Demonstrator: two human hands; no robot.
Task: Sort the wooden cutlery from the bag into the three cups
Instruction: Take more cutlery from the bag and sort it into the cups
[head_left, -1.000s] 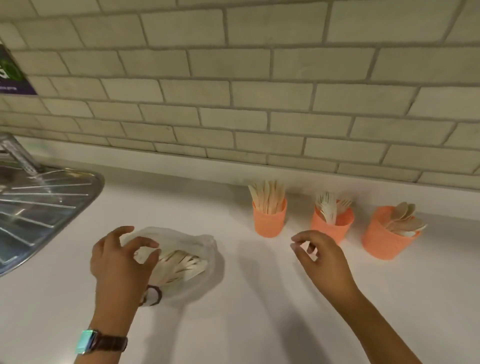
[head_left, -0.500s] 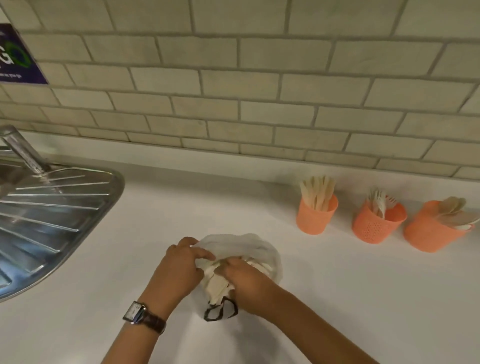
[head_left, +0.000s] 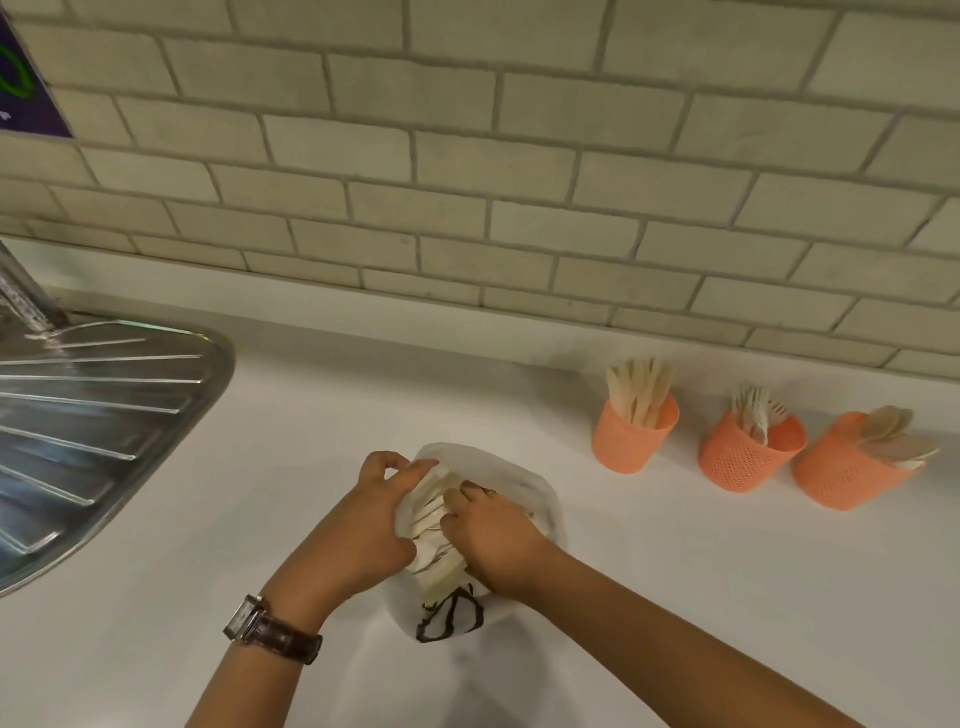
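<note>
head, left hand (head_left: 375, 514), right hand (head_left: 493, 532) maybe inside bag (head_left: 543, 491), cups (head_left: 750, 457) right, sink (head_left: 93, 415) left

Dim warm indoor light — soft shadows on countertop (head_left: 675, 597), glare on steel drainboard (head_left: 104, 415), wide-angle bending, slight blur.

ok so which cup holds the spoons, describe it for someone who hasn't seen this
On the white counter below the tiled wall, three orange cups stand in a row right of the bag. The spoon cup is the rightmost. Only it shows rounded spoon bowls; its neighbours hold forks and flat knives.
</note>
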